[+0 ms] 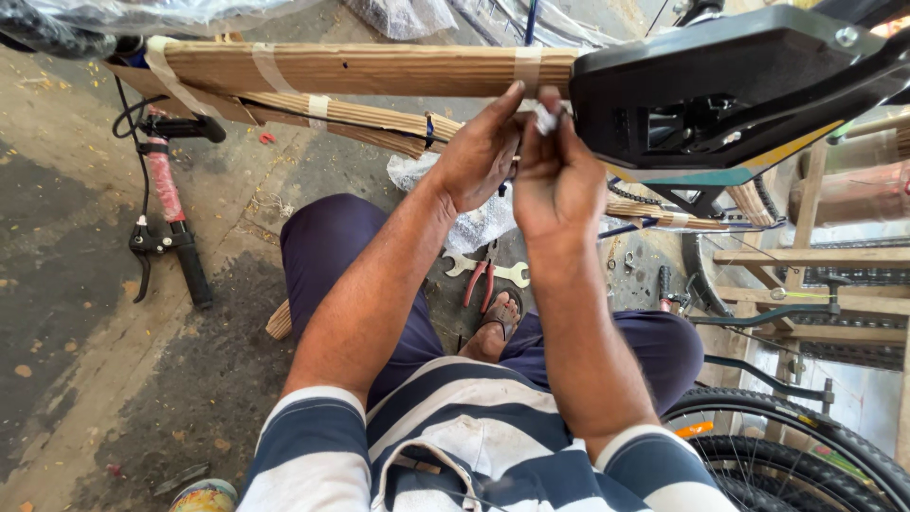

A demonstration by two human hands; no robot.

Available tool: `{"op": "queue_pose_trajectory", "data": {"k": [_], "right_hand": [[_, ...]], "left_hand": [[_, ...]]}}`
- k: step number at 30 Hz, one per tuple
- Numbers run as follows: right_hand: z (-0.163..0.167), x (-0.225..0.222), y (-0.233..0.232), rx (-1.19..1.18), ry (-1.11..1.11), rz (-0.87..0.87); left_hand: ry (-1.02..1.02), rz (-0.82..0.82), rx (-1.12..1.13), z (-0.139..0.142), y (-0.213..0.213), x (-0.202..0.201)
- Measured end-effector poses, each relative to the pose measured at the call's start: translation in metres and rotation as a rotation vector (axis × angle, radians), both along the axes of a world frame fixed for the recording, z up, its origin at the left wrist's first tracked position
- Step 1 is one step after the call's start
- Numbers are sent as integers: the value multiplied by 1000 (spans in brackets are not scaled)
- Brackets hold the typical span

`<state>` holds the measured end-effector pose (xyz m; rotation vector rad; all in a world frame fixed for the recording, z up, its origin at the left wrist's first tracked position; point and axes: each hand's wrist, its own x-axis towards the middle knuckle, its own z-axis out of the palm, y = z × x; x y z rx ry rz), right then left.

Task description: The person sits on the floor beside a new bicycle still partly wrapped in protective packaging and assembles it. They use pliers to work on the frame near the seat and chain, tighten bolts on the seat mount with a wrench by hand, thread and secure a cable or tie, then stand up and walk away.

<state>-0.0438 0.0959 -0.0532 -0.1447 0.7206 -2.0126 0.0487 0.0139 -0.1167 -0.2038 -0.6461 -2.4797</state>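
Both hands are working together under the wrapped frame [360,68]: the right hand [559,175] is pinching a small white scrap [545,118], and the left hand [483,156] is cupping narrowly beside it, thumb touching the frame's lower edge. A wrench [479,267] and pliers [482,283] are lying well below them on the floor [85,313].

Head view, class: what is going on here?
A squatting person has both hands raised to a cardboard-wrapped bicycle frame. The left hand and right hand pinch a small white scrap beside the black part. A spanner and red pliers lie on the floor by their foot.
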Motion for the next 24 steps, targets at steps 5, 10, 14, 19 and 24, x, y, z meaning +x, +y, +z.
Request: {"op": "queue_pose_trajectory", "data": {"k": [5,10,14,19,24], "right_hand": [[12,4,24,-19,-145,119],[12,8,48,24,-42,264],[-7,-26,59,206,314,286],[-35,-67,60,79,439,425],[-31,-48,66,185,425,448]], "left_hand": [[-138,-18,-57,1,3,1],[-193,83,-137,8,3,5],[-306,133,-301,10,7,10],[-371,288,-406,11,28,8],[-295,298,-303,4,36,12]]}}
